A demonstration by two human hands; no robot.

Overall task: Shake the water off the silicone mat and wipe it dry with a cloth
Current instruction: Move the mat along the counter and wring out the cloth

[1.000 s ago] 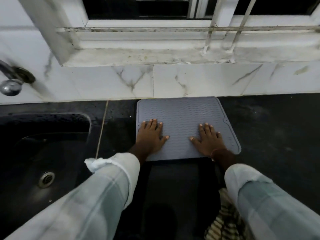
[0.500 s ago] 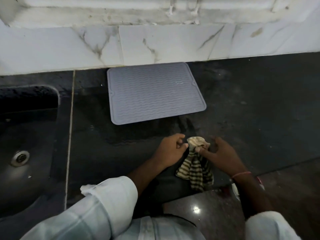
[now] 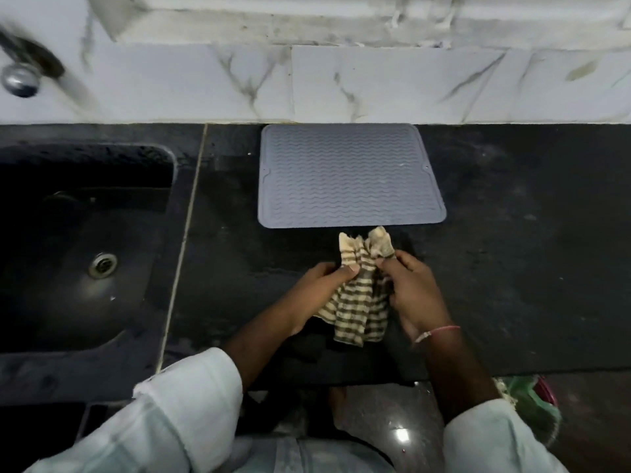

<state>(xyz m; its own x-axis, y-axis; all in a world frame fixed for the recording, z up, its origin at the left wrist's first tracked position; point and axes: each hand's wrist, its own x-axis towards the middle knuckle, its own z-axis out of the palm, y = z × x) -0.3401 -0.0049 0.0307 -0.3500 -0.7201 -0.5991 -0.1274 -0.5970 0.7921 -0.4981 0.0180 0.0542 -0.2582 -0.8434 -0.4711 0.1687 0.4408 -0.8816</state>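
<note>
Both hands, the left hand (image 3: 319, 288) and the right hand (image 3: 415, 291), pinch the striped cloth (image 3: 362, 295) at the frame's centre. The grey silicone mat (image 3: 348, 175) lies flat on the dark bench (image 3: 512, 250), just above the cloth.

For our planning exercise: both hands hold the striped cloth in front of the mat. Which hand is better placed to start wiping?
Probably right. The right hand pinches the cloth at its bunched top, nearest the mat; the left hand grips slightly lower and farther back.

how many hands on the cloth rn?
2: left hand pinches the striped cloth on its left side, right hand on its right, on the near side of the mat.
</note>
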